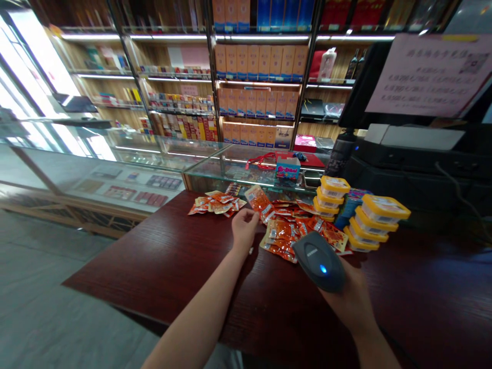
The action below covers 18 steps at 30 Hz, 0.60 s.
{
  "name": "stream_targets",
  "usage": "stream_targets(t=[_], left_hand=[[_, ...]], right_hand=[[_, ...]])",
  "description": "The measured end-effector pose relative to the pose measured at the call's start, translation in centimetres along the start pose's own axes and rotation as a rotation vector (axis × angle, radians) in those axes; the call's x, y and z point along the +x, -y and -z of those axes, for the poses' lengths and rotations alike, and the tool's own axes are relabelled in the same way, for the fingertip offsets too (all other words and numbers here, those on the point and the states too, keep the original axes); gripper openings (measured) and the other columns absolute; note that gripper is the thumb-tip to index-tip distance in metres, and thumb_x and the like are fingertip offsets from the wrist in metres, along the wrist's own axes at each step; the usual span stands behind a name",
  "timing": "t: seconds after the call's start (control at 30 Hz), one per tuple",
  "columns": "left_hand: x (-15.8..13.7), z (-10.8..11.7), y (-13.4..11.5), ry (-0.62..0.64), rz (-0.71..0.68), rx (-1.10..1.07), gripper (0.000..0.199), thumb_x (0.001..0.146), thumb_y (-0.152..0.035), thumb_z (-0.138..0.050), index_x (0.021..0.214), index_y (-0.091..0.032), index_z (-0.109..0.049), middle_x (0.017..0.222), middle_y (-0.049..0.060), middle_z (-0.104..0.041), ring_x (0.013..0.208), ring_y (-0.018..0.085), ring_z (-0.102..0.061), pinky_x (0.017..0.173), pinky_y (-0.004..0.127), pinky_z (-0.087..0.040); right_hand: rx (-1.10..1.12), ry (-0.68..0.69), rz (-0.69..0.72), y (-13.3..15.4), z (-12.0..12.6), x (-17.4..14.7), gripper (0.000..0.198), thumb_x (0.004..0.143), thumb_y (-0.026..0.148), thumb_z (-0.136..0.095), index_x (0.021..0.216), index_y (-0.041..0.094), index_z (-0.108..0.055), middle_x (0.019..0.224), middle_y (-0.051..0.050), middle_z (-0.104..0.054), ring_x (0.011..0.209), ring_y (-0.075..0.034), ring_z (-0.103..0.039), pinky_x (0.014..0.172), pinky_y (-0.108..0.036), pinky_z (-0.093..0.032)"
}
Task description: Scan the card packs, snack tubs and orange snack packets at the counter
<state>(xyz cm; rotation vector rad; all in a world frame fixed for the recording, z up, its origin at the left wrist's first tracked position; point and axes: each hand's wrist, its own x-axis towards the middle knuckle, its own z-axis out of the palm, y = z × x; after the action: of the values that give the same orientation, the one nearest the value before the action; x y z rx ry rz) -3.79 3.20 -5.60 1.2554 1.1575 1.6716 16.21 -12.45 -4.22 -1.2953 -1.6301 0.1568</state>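
My left hand [244, 229] pinches the lower edge of an orange and cream snack packet [260, 201], which is tilted up above the counter. A dark grey barcode scanner [315, 259] with a lit blue light is in my right hand [352, 296], its head pointing toward the packets. Between the hands and just beyond lies a heap of similar orange snack packets [283, 230], overlapping one another. To the left of my left hand sits a smaller pile of packets [217, 203].
Yellow-lidded tubs stand in a left stack [329, 197] and a right stack [374, 223]. Behind the dark wooden counter [154, 256] is a glass display case [215, 166] with a small blue box [287, 168] on it. A monitor [357, 82] rises at the right.
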Motion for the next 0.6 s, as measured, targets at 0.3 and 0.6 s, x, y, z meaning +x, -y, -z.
stream_targets(t=[0.3, 0.6], left_hand=[[4.6, 4.0, 0.3, -0.496, 0.127, -0.276, 0.013, 0.067, -0.022, -0.061, 0.060, -0.014, -0.052, 0.057, -0.004, -0.056, 0.056, 0.010, -0.059, 0.065, 0.029, -0.058], [7.0, 6.3, 1.4, -0.514, 0.120, -0.190, 0.016, 0.076, -0.016, -0.049, 0.077, -0.011, -0.064, 0.057, 0.000, -0.060, 0.057, 0.014, -0.065, 0.060, 0.027, -0.057]], right_hand=[[-0.004, 0.022, -0.044, -0.2, -0.4, -0.3, 0.028, 0.071, 0.025, -0.056, 0.097, 0.020, -0.064, 0.086, -0.006, -0.073, 0.074, -0.023, -0.068, 0.066, -0.030, -0.052], [-0.026, 0.056, -0.061, -0.3, -0.6, -0.4, 0.026, 0.072, 0.024, -0.056, 0.096, 0.018, -0.064, 0.082, -0.007, -0.072, 0.070, -0.022, -0.067, 0.065, -0.030, -0.050]])
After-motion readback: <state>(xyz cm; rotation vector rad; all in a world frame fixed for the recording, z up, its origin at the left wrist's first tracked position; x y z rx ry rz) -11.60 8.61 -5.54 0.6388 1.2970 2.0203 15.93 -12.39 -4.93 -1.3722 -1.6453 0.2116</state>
